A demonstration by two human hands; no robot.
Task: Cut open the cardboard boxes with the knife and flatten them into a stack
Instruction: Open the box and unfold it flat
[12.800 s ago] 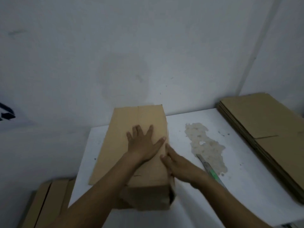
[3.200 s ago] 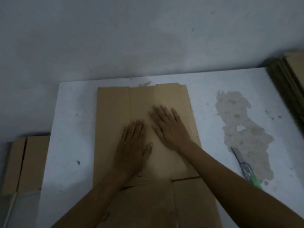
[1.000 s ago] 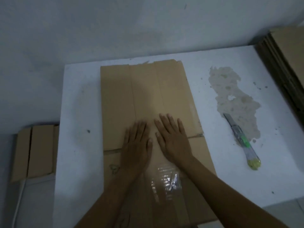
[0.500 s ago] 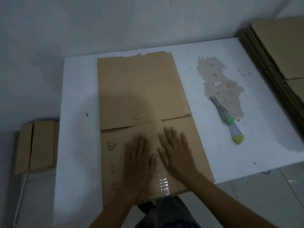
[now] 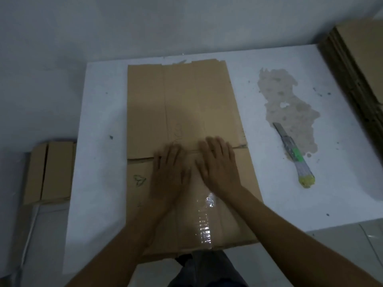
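A flattened cardboard box (image 5: 182, 100) lies on the white table (image 5: 99, 141), a stack of flat cardboard (image 5: 356, 59) sits at the far right, the left hand (image 5: 170, 175) and right hand (image 5: 219, 166) press side by side, fingers straight, on the box's fold, and the knife (image 5: 294, 154) lies apart to their right.

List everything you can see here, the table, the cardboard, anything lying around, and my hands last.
table: one, white, middle of view.
flattened box: one, brown, flat on the table's middle.
tape strip: one, clear, on the box's near end.
knife: one, green and yellow handle, on the table right of the box.
stain: one, beige, on the table under the knife's blade.
cardboard stack: one, brown, far right.
cardboard pile: one, brown, low, left of table.
left hand: one, flat on the box.
right hand: one, flat on the box.
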